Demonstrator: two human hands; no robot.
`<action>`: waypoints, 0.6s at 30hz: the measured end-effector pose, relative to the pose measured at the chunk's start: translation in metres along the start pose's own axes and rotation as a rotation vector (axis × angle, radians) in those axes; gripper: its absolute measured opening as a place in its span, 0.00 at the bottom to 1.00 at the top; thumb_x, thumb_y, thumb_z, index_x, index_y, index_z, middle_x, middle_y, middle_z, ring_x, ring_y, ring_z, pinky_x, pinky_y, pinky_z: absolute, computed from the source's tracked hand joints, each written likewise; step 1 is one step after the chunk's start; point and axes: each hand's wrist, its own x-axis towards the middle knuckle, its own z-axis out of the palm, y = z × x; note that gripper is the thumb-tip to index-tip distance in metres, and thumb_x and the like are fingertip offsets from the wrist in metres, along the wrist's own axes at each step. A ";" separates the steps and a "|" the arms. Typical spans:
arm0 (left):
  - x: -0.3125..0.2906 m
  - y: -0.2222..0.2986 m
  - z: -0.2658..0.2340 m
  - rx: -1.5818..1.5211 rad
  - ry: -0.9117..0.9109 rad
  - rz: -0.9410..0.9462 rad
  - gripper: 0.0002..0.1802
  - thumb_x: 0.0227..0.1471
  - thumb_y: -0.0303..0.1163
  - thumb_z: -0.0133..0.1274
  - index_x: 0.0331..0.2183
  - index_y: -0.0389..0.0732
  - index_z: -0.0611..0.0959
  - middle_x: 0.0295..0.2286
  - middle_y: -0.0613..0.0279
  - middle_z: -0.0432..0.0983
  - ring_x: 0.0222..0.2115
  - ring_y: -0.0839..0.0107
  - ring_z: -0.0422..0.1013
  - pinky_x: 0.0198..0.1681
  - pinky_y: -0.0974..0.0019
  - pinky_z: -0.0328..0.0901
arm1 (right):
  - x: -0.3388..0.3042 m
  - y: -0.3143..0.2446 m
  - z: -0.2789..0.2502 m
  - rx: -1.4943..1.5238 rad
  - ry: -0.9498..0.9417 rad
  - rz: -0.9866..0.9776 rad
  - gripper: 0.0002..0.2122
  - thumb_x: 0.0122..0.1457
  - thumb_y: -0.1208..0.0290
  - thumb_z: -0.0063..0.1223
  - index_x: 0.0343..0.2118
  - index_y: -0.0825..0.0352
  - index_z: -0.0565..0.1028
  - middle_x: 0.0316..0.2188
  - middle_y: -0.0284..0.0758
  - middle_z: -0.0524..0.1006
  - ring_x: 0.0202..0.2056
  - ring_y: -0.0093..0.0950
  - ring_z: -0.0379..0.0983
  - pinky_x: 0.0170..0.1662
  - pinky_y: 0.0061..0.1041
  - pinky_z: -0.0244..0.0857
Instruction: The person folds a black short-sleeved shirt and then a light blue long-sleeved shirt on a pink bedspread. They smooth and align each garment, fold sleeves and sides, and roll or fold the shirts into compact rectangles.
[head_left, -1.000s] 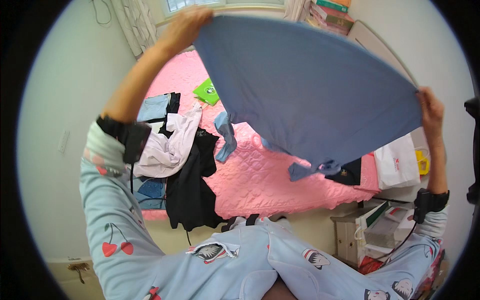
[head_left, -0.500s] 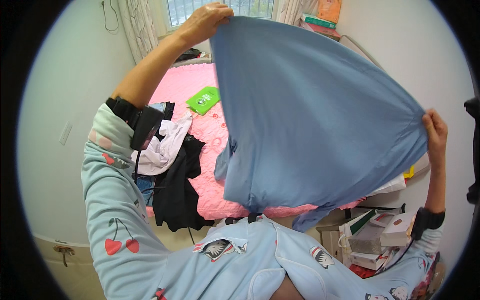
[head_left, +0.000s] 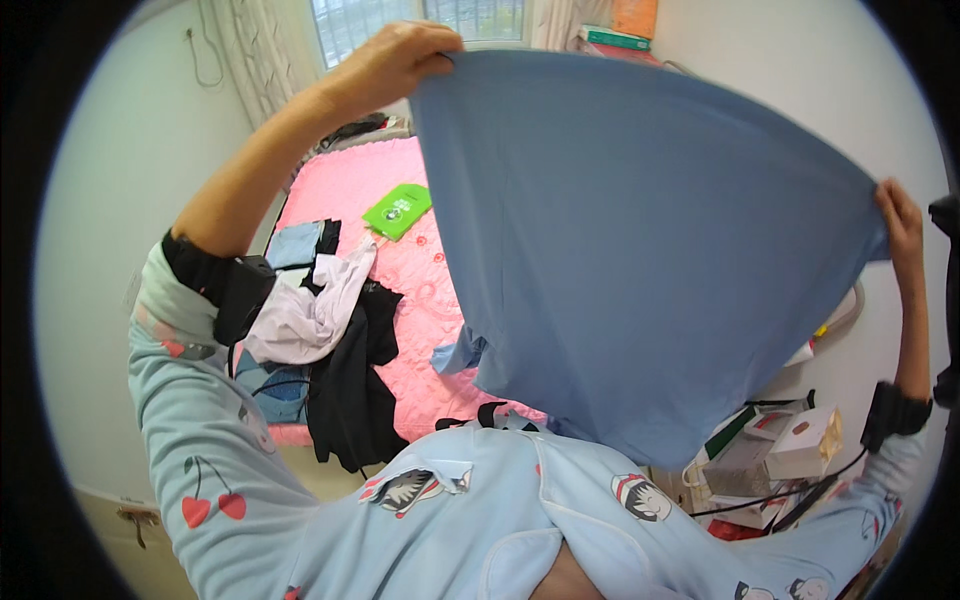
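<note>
A large blue garment (head_left: 640,240) hangs spread out between my raised hands, its top edge stretched in a curve. My left hand (head_left: 400,62) grips one upper corner at the upper left, fingers closed on the cloth. On the far right my right hand (head_left: 900,215) pinches the opposite edge. The lower part of the cloth drops loosely toward my chest, with a folded bit sticking out at its left side. I cannot tell which kind of garment it is. It covers much of the bed behind it.
A pink quilted bed (head_left: 425,290) lies beyond, bearing a green packet (head_left: 398,211), a pale lilac garment (head_left: 315,315), black clothing (head_left: 355,385), folded blue clothes (head_left: 296,245) and jeans (head_left: 275,390). Stacked boxes (head_left: 770,455) stand at lower right. Curtains (head_left: 260,75) flank a window (head_left: 420,25).
My hands have moved farther apart, the right one outward and slightly up, pulling the blue garment tauter. My left hand is slightly lower. The view has shifted a little.
</note>
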 end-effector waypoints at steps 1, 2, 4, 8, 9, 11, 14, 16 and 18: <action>0.003 -0.004 -0.007 0.034 -0.002 -0.009 0.06 0.52 0.24 0.51 0.33 0.31 0.75 0.29 0.51 0.71 0.32 0.53 0.70 0.38 0.60 0.65 | 0.006 -0.002 0.002 0.062 0.070 0.006 0.13 0.61 0.55 0.52 0.34 0.60 0.79 0.26 0.32 0.76 0.33 0.23 0.72 0.45 0.25 0.64; 0.005 -0.008 -0.013 0.068 -0.005 -0.025 0.06 0.53 0.25 0.51 0.33 0.32 0.75 0.28 0.51 0.71 0.32 0.53 0.70 0.37 0.60 0.65 | 0.010 -0.007 0.005 0.011 0.171 -0.056 0.14 0.61 0.54 0.52 0.37 0.60 0.80 0.28 0.31 0.78 0.34 0.23 0.74 0.47 0.25 0.64; 0.004 -0.014 -0.020 0.105 -0.027 -0.067 0.07 0.52 0.25 0.51 0.33 0.32 0.77 0.29 0.50 0.73 0.33 0.51 0.71 0.38 0.58 0.65 | 0.017 -0.023 0.011 0.070 0.113 -0.134 0.12 0.62 0.56 0.52 0.35 0.59 0.80 0.27 0.29 0.77 0.31 0.22 0.74 0.44 0.24 0.65; -0.013 -0.030 -0.010 0.149 -0.089 -0.150 0.07 0.52 0.26 0.51 0.34 0.34 0.78 0.30 0.50 0.75 0.35 0.51 0.72 0.39 0.57 0.65 | 0.006 -0.064 0.044 0.204 -0.035 -0.114 0.11 0.63 0.59 0.51 0.29 0.60 0.78 0.21 0.27 0.73 0.26 0.19 0.70 0.36 0.18 0.64; -0.017 -0.037 -0.008 0.176 -0.048 -0.152 0.07 0.53 0.27 0.51 0.34 0.36 0.78 0.30 0.51 0.75 0.35 0.51 0.72 0.39 0.57 0.66 | 0.001 -0.075 0.052 0.239 -0.055 -0.123 0.11 0.63 0.60 0.51 0.29 0.60 0.77 0.20 0.26 0.71 0.26 0.17 0.68 0.34 0.17 0.62; -0.020 -0.053 -0.005 0.226 0.020 -0.172 0.07 0.54 0.28 0.50 0.35 0.39 0.79 0.31 0.53 0.77 0.35 0.53 0.73 0.38 0.57 0.67 | -0.006 -0.094 0.061 0.361 -0.052 -0.082 0.11 0.62 0.62 0.52 0.28 0.62 0.76 0.19 0.24 0.68 0.24 0.16 0.64 0.31 0.16 0.59; -0.028 -0.074 0.002 0.468 0.220 -0.346 0.07 0.55 0.30 0.50 0.36 0.45 0.81 0.32 0.58 0.79 0.34 0.56 0.75 0.37 0.57 0.68 | -0.009 -0.117 0.073 0.512 -0.059 -0.057 0.11 0.62 0.64 0.53 0.27 0.64 0.74 0.19 0.23 0.64 0.24 0.14 0.59 0.29 0.16 0.55; -0.032 -0.086 0.013 0.523 0.115 -0.312 0.07 0.56 0.31 0.50 0.36 0.48 0.82 0.32 0.60 0.80 0.33 0.58 0.76 0.36 0.57 0.69 | -0.005 -0.125 0.089 0.405 -0.196 -0.106 0.11 0.62 0.65 0.53 0.27 0.66 0.73 0.20 0.22 0.63 0.25 0.13 0.57 0.30 0.16 0.55; -0.031 -0.102 0.016 0.535 0.067 -0.290 0.07 0.55 0.31 0.50 0.36 0.47 0.82 0.32 0.60 0.80 0.34 0.58 0.76 0.36 0.57 0.68 | 0.001 -0.129 0.100 0.409 -0.184 -0.116 0.12 0.63 0.64 0.52 0.27 0.66 0.72 0.20 0.23 0.61 0.25 0.14 0.57 0.31 0.15 0.55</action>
